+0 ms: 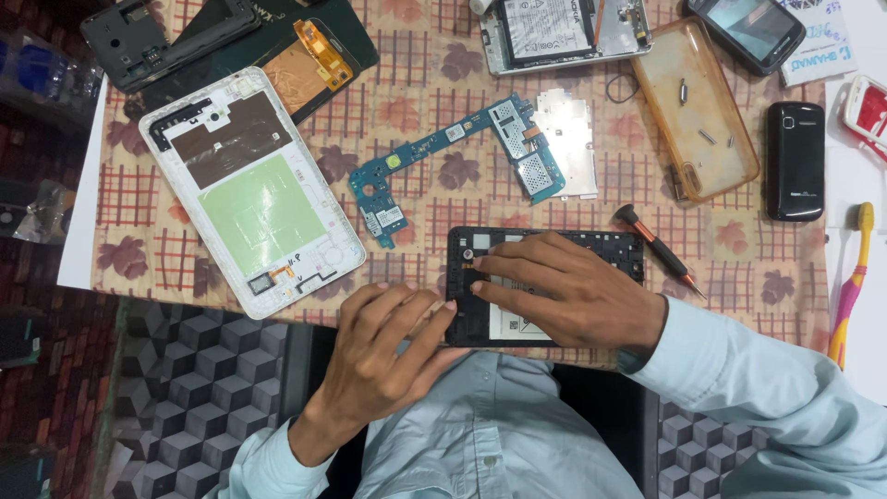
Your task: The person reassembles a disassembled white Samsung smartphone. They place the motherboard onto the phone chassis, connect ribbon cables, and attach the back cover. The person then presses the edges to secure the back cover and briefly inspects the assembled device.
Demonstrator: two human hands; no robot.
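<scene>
1. Nearest the camera, a pale blue shirt (490,434) fills the lower edge; both sleeves are cut off by the frame.
2. The left hand (383,356) is laid against the left edge of an opened black phone (545,286), fingers curled, the tips pressed to its rim; whether anything small is pinched there cannot be made out.
3. The right hand (573,291) is spread flat over the phone's middle, pressing it down, so most of its interior is hidden.
4. The phone lies at the near edge of the patterned tablecloth (148,249), just in front of the person.
5. A small screwdriver (658,248) lies just right of the phone, its tip partly lost against the cloth.
6. A white tablet back shell (249,189) lies to the left, and a blue circuit board (434,166) beyond the phone.
7. Farther off, an orange transparent case (698,106) holds small parts too tiny to identify.
8. At the far edge, other opened devices are cut off by the frame.
</scene>
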